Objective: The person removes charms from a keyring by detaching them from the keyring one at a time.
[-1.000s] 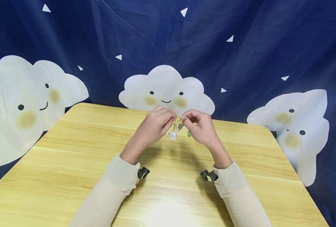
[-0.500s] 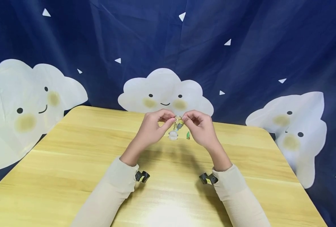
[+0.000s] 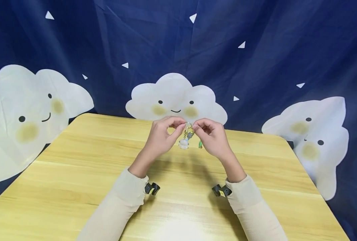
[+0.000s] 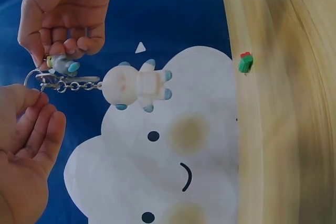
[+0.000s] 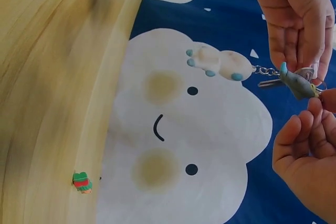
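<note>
In the head view my left hand [image 3: 164, 135] and right hand [image 3: 211, 138] are held up over the table, fingertips close together. Between them is a keychain with a metal key ring [image 4: 31, 77]. The left thumb and fingertips pinch it where the chain joins the ring. My right thumb and finger pinch the ring's other side, by a small grey figure charm [image 5: 298, 85] with blue tips. A white figure charm [image 4: 137, 85] with blue ears and feet dangles from a short chain [image 4: 79, 85]. A key [image 5: 270, 83] hangs beside that chain. Fingers partly hide the ring.
A small green and red toy figure [image 4: 245, 63] lies on the wooden table [image 3: 178, 187], near its far side. Behind the table hangs a dark blue curtain [image 3: 154, 33] printed with white clouds. A black camera mount sits on each cuff.
The left fingers have opened out slightly from their earlier bunched shape, showing more of the ring. Both hands stay nearly in place, and the view has tilted a little.
</note>
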{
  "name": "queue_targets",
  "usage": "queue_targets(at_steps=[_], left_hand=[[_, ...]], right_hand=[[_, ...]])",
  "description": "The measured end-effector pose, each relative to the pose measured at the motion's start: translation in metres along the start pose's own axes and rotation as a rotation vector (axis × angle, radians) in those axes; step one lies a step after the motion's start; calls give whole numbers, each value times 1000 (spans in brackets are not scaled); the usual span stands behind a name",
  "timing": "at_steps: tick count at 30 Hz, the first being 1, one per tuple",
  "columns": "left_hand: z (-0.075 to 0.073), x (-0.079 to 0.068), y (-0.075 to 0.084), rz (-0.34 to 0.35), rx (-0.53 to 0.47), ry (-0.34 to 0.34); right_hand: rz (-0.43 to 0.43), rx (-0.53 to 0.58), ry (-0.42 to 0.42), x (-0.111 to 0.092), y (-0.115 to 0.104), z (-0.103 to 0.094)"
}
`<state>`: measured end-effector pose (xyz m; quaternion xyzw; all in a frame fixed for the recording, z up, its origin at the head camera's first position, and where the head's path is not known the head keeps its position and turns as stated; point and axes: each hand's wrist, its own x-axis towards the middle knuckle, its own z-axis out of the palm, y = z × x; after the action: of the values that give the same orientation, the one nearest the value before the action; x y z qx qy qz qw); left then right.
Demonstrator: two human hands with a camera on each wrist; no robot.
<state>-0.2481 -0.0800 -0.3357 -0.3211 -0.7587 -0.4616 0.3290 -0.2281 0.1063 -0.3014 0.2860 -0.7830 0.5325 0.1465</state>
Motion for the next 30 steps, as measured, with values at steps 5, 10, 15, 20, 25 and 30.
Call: queue_targets(at_steps=[5, 10, 15, 20, 25, 30], left_hand=[[-2, 2, 1, 74, 56, -6], [-5, 3, 3, 128, 134, -37], [-8, 2, 6, 191, 241, -95], [-7, 2, 7, 166, 223, -114], [-5, 1, 3, 46, 111, -95], [-4, 0, 0, -88, -10, -106]], right_hand=[[-7, -2, -11, 1, 1, 0], [-4, -21, -22, 1, 2, 1], [10, -45, -37, 0, 3, 2], [6, -54, -23, 0, 3, 2], [-19, -44, 5, 0, 2, 2], [-32, -22, 11, 1, 0, 1]])
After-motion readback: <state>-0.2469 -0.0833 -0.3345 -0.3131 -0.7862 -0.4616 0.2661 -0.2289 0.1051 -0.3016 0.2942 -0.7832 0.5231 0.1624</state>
